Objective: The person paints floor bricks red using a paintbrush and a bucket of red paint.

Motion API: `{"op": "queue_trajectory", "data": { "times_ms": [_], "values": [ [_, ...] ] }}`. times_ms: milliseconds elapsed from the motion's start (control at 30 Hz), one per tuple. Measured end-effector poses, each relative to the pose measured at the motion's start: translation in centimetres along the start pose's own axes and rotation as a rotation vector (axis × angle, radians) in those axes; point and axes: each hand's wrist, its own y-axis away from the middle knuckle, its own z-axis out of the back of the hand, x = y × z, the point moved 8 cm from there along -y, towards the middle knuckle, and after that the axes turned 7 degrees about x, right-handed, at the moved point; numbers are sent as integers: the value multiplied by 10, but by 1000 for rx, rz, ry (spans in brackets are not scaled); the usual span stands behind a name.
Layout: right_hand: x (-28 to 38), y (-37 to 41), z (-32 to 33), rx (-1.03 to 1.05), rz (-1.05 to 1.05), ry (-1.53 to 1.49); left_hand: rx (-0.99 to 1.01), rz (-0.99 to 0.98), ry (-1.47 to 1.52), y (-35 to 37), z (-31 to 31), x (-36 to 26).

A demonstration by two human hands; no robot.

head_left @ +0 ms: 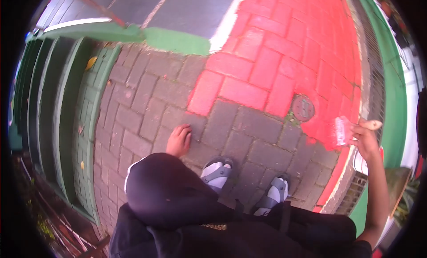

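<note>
My right hand (365,140) is closed round a paintbrush (341,130) at the right; its pale handle end sticks out beyond the fingers. The bristles, pinkish and a little blurred, are at the edge of the red-painted paving (249,77). Beneath that hand, a white container (360,163) shows partly, the rest hidden by the hand and forearm. My left hand (179,140) is beside my bent knee, low over the unpainted grey bricks (260,124), its fingers curled; whether it holds anything is hidden.
A round metal cover (303,107) lies in the red paving. Green steps (66,115) rise at the left. Along the right run a drain grate (376,66) and a green strip (393,80). My sandalled feet (218,174) stand on grey bricks. Dark tiles (187,13) lie at the top.
</note>
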Motion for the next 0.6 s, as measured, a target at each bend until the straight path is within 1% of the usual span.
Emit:
{"op": "queue_trajectory", "data": {
  "times_ms": [67, 133, 167, 200, 267, 300, 333, 367, 433, 467, 500, 533, 567, 600],
  "values": [
    [-12, 48, 68, -235, 124, -224, 40, -7, 30, 13, -1, 2],
    [-28, 87, 145, -280, 323, -371, 189, -34, 39, 31, -12, 9],
    [-31, 107, 176, -327, 462, -405, 283, -43, 22, 40, -11, 9],
    [-34, 129, 195, -460, 546, -508, 323, -76, 32, 55, -18, 25],
    [-92, 144, 289, -479, 709, -670, 536, -131, -35, 74, -19, 46],
    [-112, 151, 317, -545, 708, -730, 669, 159, -72, 58, -2, 28],
    [-137, 154, 359, -549, 759, -744, 771, 460, -107, 50, 27, -2],
    [-166, 159, 395, -613, 775, -798, 736, 450, -141, 34, 51, -17],
    [-220, 165, 459, -725, 813, -898, 737, 261, -482, 4, 84, -46],
    [-247, 169, 482, -776, 830, -938, 728, 248, -508, -8, 97, -53],
    [-262, 172, 491, -813, 869, -982, 633, 235, -483, -25, 114, -58],
    [-275, 169, 496, -775, 916, -1028, 547, 217, -452, -40, 130, -60],
    [-285, 172, 498, -754, 965, -1065, 626, 271, -294, -52, 132, -34],
    [-295, 161, 504, -554, 1035, -1013, 533, 78, -91, -57, 134, 10]
  ]
}}
